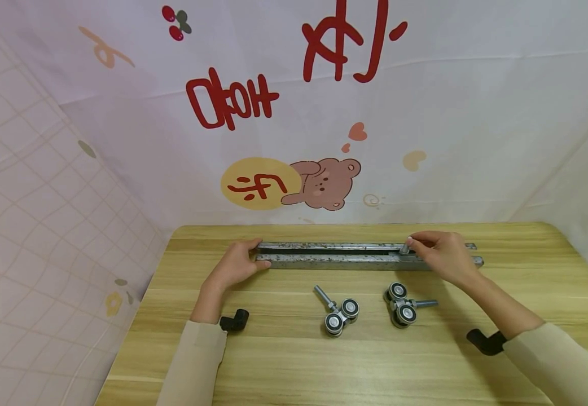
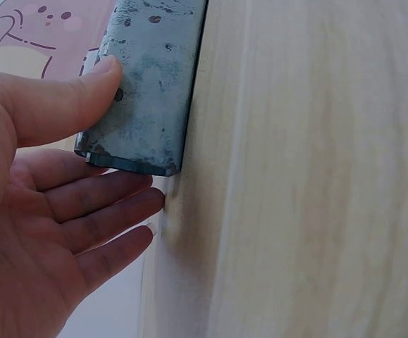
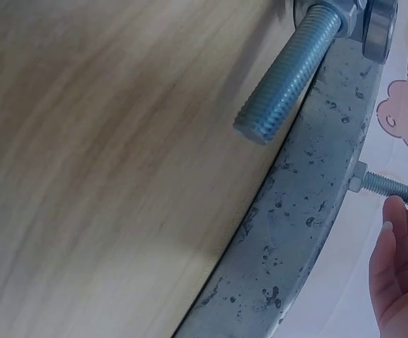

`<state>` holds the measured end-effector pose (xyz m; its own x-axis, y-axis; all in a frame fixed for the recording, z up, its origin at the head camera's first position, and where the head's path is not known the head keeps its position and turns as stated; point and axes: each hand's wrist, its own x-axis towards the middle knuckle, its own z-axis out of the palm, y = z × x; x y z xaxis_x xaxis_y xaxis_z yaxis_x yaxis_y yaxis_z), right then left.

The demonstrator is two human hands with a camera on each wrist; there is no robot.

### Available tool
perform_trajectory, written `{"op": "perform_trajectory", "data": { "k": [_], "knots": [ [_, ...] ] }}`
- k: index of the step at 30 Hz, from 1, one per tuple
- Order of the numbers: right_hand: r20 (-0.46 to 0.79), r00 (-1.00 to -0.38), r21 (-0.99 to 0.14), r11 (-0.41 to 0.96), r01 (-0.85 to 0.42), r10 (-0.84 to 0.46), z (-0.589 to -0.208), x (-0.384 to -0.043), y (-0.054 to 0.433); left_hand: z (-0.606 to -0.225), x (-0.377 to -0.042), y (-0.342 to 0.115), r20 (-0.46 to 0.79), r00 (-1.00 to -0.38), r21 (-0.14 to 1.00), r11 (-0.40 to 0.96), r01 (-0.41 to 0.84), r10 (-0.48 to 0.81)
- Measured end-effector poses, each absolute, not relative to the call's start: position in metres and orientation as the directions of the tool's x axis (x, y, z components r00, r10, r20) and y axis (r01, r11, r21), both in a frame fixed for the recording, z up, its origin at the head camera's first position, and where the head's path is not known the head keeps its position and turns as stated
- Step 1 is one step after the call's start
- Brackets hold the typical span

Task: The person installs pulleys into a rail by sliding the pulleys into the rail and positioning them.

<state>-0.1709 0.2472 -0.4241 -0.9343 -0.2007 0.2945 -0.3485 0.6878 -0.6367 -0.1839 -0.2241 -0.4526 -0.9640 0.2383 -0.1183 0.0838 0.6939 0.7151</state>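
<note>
A long, speckled metal channel track [image 1: 324,260] lies across the table with its slot facing up. My left hand [image 1: 235,264] grips its left end, the thumb [image 2: 84,95] on the near face and the fingers behind. Near the track's right end, my right hand [image 1: 443,256] pinches a threaded bolt [image 3: 394,189] between thumb and fingertips. This bolt stands up out of the slot, a hex nut [image 3: 358,177] at its base; whatever is below is hidden inside the track. Two roller trolleys, a left one [image 1: 342,318] and a right one [image 1: 400,307], lie in front, each with a threaded bolt.
The wood-grain table [image 1: 284,366] meets a white printed cloth backdrop [image 1: 451,186] behind the track. Another cloth with a grid pattern [image 1: 35,186] hangs at the left. A black wrist mount shows beside the left sleeve [image 1: 192,361] and another beside the right sleeve.
</note>
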Motion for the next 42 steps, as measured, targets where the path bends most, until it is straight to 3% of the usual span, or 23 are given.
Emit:
{"op": "perform_trajectory", "data": {
  "k": [23,42],
  "knots": [
    [0.214,-0.952,-0.673,0.673,-0.307,-0.22,-0.425,-0.175,0.223,-0.453,-0.185,-0.224,-0.112,-0.961,0.706,0.701,0.103,0.253],
    [0.3,-0.908,-0.604,0.678,-0.418,-0.292,-0.425,-0.181,0.203,-0.452,-0.185,-0.224,-0.122,-0.963,0.714,0.695,0.084,0.241]
  ]
}}
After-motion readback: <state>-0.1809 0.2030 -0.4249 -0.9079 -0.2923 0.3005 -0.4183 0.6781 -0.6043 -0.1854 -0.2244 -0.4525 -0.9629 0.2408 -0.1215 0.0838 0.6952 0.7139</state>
